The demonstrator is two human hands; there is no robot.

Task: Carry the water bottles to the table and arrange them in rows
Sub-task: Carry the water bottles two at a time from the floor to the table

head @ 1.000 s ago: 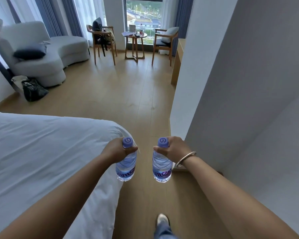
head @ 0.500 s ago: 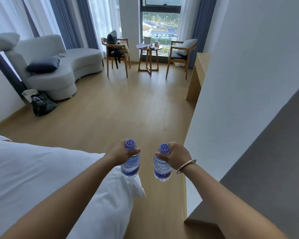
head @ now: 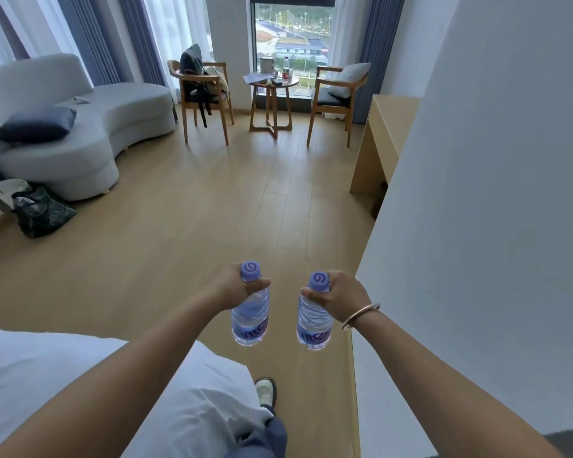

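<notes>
The left hand [head: 230,289] grasps a clear plastic water bottle with a purple cap [head: 249,320] by its neck, fingers curled round it. The right hand [head: 343,299], with a metal bangle [head: 361,316] on its wrist, grips a 2nd clear purple-capped bottle [head: 313,325] the same way. Both bottles hang upright, side by side and apart, above the light wooden floor [head: 196,226]. Far ahead, a small round wooden table [head: 272,104] stands between 2 wooden armchairs, by the window. A white bed [head: 47,368] lies at lower left.

Bright daylight from window [head: 291,44]; soft shadows; wide-angle edge bending; distant detail perhaps slightly soft.
</notes>
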